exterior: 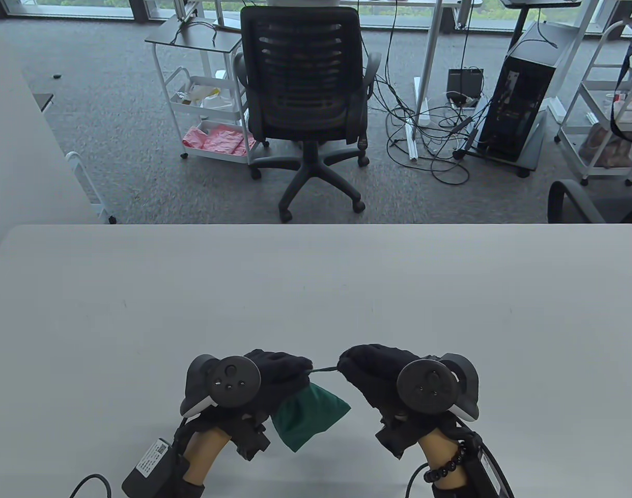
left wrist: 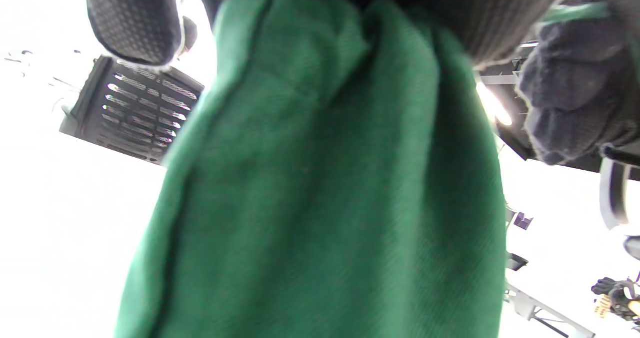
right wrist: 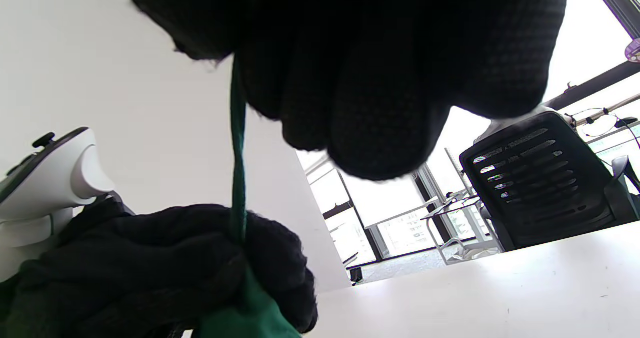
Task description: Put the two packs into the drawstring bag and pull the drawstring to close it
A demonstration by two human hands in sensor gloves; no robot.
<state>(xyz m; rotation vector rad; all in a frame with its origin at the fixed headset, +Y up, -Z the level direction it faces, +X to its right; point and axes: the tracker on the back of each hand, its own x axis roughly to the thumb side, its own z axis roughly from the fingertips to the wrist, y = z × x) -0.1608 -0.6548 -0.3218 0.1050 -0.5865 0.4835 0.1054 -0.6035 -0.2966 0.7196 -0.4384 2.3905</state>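
The two packs cannot be seen in any view. The mouth of the green drawstring bag point(exterior: 310, 417) is covered by the left hand point(exterior: 277, 376) in the table view. In the left wrist view the bag point(left wrist: 320, 193) is blurred, and the bottom edge of the frame cuts it. The fingers point(right wrist: 380, 77) of the right hand fill the top of the right wrist view, so their grip on the drawstring point(right wrist: 238, 162) is hidden. Both forearms are cut by the lower edge of the table view.

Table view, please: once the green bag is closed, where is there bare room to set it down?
The table is bare between the hands and its far edge, also left and right. Only the near edge is crowded: left hand, bag, right hand.
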